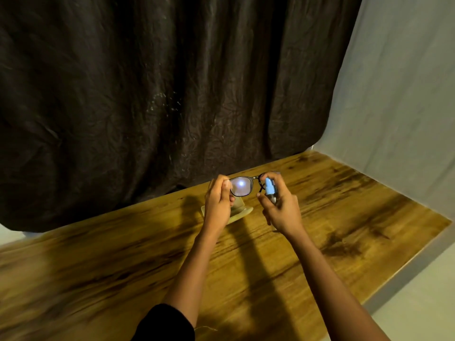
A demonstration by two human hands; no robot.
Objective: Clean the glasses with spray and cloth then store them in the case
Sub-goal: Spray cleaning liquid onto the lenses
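Dark-framed glasses (pixel 242 187) are held up above the table, and one lens catches a bright glare. My left hand (pixel 218 204) grips their left end. My right hand (pixel 280 207) is closed around a small spray bottle with a light blue top (pixel 269 187), with the forefinger on the top. The nozzle sits close to the right lens, which it partly hides. Under my left hand a pale yellowish cloth or case (pixel 242 212) lies on the table; most of it is covered, so I cannot tell which it is.
The wooden table (pixel 123 262) runs from left to right, with its right edge beside a pale wall (pixel 394 107). A dark wrinkled curtain (pixel 160 94) hangs behind the table's far edge.
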